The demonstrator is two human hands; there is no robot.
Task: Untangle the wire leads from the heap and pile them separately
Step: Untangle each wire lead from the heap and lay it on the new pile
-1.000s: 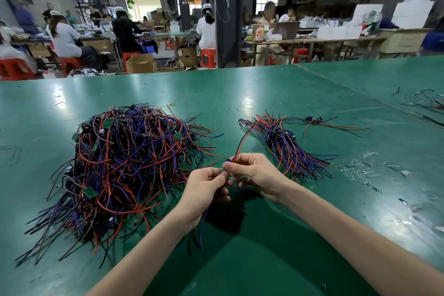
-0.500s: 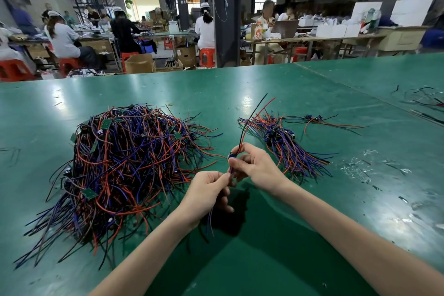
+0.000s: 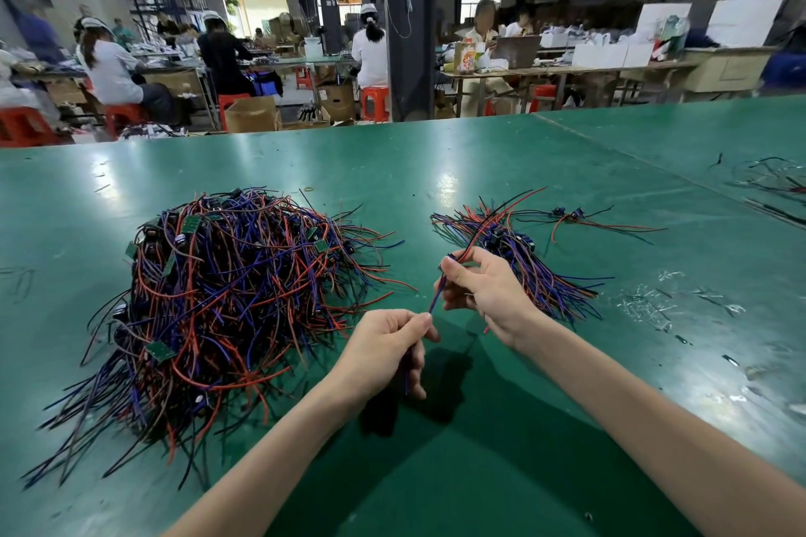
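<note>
both hands pinch one wire lead [image 3: 437, 291] just above the green table [image 3: 479, 471], left hand [image 3: 384, 351] low, right hand [image 3: 484, 290] up by the small pile [image 3: 530, 264]. it looks light and bendy, so holding it near the ends seems best. the big heap [image 3: 218, 296] sits to the left.

No legible text anywhere; perhaps print on the distant carton [image 3: 466, 57], unreadable.

One wire lead [image 3: 437, 294], red, blue and black, ran slanted between two pinches. Tangled heap [image 3: 227, 296] lay left of the grip; small pile [image 3: 536, 270] just right, beyond it.
</note>
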